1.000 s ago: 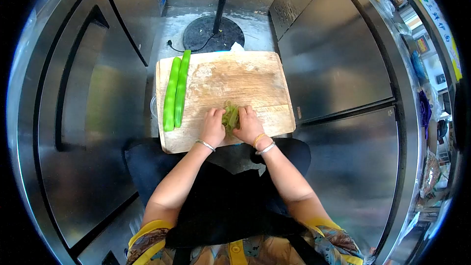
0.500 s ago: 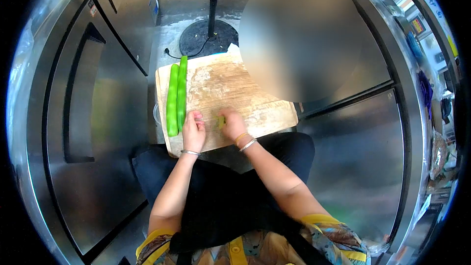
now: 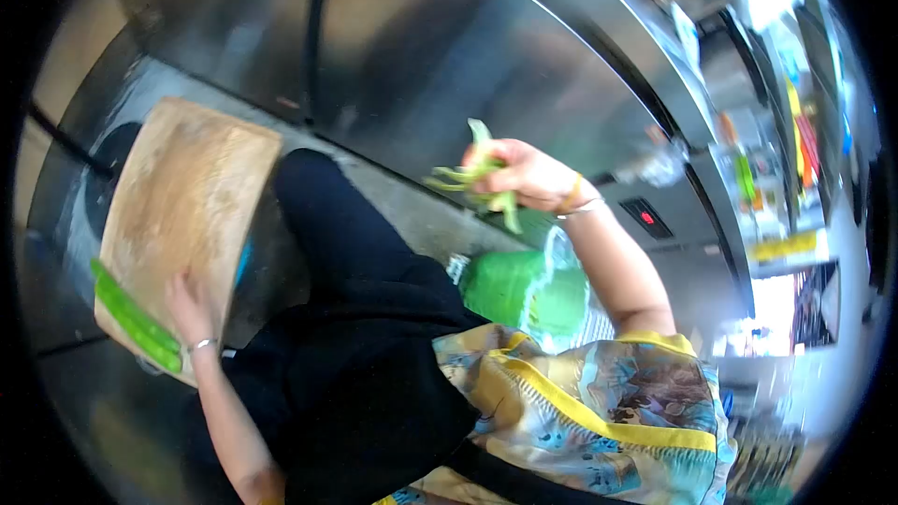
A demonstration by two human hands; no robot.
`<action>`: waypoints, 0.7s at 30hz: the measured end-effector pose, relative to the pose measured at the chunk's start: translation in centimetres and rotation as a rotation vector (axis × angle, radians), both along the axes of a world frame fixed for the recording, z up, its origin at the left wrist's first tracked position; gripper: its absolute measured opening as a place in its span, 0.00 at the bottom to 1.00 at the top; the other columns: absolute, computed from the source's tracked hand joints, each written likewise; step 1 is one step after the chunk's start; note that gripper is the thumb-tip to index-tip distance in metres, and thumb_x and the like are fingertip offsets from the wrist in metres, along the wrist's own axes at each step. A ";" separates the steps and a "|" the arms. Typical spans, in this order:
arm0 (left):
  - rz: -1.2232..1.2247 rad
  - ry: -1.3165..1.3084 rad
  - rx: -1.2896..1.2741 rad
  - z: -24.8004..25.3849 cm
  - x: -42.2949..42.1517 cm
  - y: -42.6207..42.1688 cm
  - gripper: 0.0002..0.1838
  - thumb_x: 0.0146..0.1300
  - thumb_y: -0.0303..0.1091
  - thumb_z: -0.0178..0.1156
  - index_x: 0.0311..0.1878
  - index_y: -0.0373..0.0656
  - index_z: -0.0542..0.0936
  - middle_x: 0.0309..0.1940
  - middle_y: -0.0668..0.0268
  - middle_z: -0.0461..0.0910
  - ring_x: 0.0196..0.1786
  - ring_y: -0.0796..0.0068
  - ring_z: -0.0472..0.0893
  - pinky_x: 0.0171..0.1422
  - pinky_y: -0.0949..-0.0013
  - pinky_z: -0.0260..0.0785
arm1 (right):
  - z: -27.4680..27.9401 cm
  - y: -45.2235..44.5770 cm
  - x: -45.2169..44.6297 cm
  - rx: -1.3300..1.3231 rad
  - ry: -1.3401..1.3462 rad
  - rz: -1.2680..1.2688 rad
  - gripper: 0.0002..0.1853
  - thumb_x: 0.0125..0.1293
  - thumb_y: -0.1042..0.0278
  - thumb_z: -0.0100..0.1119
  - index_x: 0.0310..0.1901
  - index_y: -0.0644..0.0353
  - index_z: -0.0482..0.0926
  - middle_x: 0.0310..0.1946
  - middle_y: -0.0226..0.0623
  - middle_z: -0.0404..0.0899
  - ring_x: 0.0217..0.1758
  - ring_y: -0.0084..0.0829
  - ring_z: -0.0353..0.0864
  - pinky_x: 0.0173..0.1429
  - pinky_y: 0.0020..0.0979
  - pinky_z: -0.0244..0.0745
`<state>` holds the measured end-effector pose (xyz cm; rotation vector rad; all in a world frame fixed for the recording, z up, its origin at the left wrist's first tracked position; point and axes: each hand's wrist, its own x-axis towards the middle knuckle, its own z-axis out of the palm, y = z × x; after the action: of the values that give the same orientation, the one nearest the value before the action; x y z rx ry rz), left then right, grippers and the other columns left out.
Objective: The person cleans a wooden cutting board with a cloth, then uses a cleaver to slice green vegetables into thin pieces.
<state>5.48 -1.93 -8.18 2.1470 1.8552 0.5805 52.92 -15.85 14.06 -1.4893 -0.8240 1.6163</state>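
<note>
My right hand point(image 3: 528, 176) is raised off to the right, closed around pale green vegetable trimmings point(image 3: 477, 171). Limp strips of them stick out on both sides of the fingers. Below that hand stands a green bag point(image 3: 519, 292) with clear plastic at its edge. Low over the wooden cutting board point(image 3: 192, 182) is my left hand point(image 3: 192, 309), slightly blurred, fingers stretched out and apparently holding nothing. Beside it, along the board's left edge, lie long, bumpy green vegetables point(image 3: 136, 318) that look like peppers.
Stainless steel cabinet fronts point(image 3: 449, 47) rise close behind the board and the raised hand. A black pole point(image 3: 70, 140) on a round base stands past the board. Shelves with blurred packages point(image 3: 781, 159) are at the right. My black-clad knee point(image 3: 313, 178) is beside the board.
The view has swung right, so the board now appears at the left. My right hand has left the board and moved far right with the trimmings. My left hand stays by the board.
</note>
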 end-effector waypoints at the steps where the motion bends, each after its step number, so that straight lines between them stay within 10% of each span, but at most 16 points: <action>1: 0.006 -0.081 -0.003 -0.9 -0.9 0.3 0.12 0.56 0.24 0.59 0.45 0.36 0.77 0.42 0.51 0.77 0.50 0.50 0.76 0.55 0.56 0.67 | 0.5 -3.3 2.8 -0.042 -0.085 -0.056 0.10 0.57 0.76 0.63 0.41 0.60 0.77 0.32 0.28 0.78 0.37 0.20 0.78 0.41 0.22 0.75; 7: 0.032 -0.138 -0.049 -2.3 -0.7 -0.4 0.04 0.58 0.20 0.54 0.36 0.37 0.76 0.35 0.53 0.75 0.43 0.51 0.75 0.49 0.56 0.67 | -8.1 -25.3 14.6 -0.559 -0.550 -0.091 0.14 0.52 0.68 0.64 0.41 0.61 0.81 0.32 0.32 0.82 0.36 0.26 0.79 0.46 0.30 0.75; 9: -0.018 -0.106 0.036 -1.7 -0.5 -1.4 0.04 0.57 0.20 0.54 0.35 0.37 0.75 0.35 0.52 0.75 0.43 0.51 0.75 0.49 0.56 0.67 | -12.6 -28.1 15.5 -0.710 -0.911 0.407 0.19 0.53 0.62 0.64 0.47 0.58 0.82 0.42 0.36 0.83 0.44 0.32 0.79 0.53 0.36 0.72; 14: -0.014 -0.169 0.168 0.6 -1.0 -4.0 0.05 0.49 0.20 0.60 0.30 0.36 0.75 0.39 0.55 0.74 0.46 0.51 0.72 0.53 0.57 0.65 | -22.4 -27.9 15.0 -0.230 -1.682 0.659 0.27 0.54 0.43 0.63 0.48 0.56 0.83 0.43 0.48 0.83 0.53 0.44 0.79 0.61 0.44 0.67; 15: 0.012 -0.116 0.172 2.0 -0.8 -4.6 0.05 0.47 0.20 0.61 0.29 0.36 0.75 0.41 0.56 0.74 0.48 0.52 0.72 0.55 0.57 0.65 | -22.1 -24.3 15.0 -0.599 -1.162 0.899 0.24 0.53 0.44 0.64 0.45 0.54 0.84 0.41 0.47 0.83 0.48 0.43 0.80 0.56 0.42 0.71; 21: 0.101 -0.128 0.374 9.1 1.0 -3.5 0.18 0.42 0.15 0.55 0.41 0.36 0.77 0.52 0.55 0.71 0.59 0.52 0.68 0.65 0.55 0.59 | -1.0 3.5 -1.4 0.663 -1.258 0.634 0.08 0.63 0.63 0.53 0.35 0.58 0.77 0.37 0.46 0.78 0.41 0.49 0.77 0.44 0.45 0.74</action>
<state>6.51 -5.47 0.92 2.1763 1.9140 1.1396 51.54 -12.37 13.05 -1.6962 -2.4063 0.3997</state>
